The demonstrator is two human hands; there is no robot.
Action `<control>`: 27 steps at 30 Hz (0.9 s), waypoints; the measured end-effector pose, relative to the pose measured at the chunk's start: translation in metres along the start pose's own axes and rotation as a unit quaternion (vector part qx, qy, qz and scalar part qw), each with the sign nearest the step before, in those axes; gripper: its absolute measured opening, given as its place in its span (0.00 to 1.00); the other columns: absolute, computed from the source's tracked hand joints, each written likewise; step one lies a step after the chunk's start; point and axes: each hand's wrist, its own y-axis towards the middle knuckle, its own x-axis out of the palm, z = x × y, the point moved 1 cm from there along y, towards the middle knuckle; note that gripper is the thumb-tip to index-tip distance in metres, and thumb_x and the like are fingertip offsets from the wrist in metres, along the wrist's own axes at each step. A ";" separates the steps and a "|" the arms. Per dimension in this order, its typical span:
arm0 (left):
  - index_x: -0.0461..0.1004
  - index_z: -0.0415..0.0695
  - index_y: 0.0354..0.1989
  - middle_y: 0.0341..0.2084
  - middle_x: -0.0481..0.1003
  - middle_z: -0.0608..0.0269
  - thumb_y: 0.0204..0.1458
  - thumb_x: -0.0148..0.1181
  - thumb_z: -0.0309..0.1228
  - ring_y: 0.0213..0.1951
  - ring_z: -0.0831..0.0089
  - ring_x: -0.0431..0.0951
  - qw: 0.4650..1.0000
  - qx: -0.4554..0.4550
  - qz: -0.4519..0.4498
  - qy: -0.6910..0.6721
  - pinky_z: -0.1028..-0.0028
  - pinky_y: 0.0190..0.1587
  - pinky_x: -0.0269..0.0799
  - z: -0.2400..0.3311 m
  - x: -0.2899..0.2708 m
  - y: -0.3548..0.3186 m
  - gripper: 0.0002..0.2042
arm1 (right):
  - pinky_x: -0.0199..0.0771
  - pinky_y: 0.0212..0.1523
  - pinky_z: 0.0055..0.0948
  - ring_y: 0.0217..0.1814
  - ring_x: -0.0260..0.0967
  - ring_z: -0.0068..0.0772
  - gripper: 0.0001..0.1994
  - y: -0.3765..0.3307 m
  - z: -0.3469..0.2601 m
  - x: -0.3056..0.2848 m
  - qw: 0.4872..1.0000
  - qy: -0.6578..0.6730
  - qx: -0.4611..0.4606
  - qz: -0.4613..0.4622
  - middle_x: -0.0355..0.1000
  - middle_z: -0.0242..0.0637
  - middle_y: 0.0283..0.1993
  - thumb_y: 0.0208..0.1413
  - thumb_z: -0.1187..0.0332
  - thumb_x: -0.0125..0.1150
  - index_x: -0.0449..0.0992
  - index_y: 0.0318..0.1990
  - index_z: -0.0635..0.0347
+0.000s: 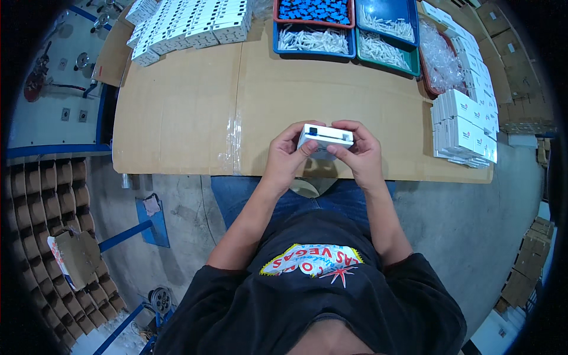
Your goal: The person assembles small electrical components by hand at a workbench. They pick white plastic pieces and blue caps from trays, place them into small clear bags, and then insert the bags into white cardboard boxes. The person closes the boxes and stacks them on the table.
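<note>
Cardboard sheets cover the table [177, 106] at a packing station with a bare concrete floor, where a seated person in a dark printed T-shirt works over blue-jeaned knees. Just above the table's near edge, the left hand [285, 155] and right hand [362, 154] hold a small white box [325, 137] between them; each grip is closed on one end of the box, thumbs pressed along its near side and fingers curled behind it. The box lies level, a dark opening showing at its left end. Right of the right-hand grip, well apart, stand stacks of closed white boxes [464, 127], with a heap of clear plastic bags [441, 59] beyond them. Farther out, straight ahead of both hands, a blue tray [313, 40] and a green tray [384, 52] hold small white parts, and a red tray [315, 10] holds blue ones. Far to the left of the left-hand grip, rows of white cartons [189, 23] line the table's back edge.
</note>
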 end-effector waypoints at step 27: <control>0.73 0.40 0.59 0.57 0.77 0.58 0.69 0.59 0.32 0.60 0.70 0.76 0.996 -0.051 0.026 -0.067 0.66 0.64 0.70 0.002 0.007 0.002 0.15 | 0.79 0.52 0.29 0.54 0.76 0.26 0.19 0.004 0.013 0.008 0.996 -0.001 0.008 0.090 0.79 0.37 0.51 0.57 0.74 0.75 0.77 0.54 0.66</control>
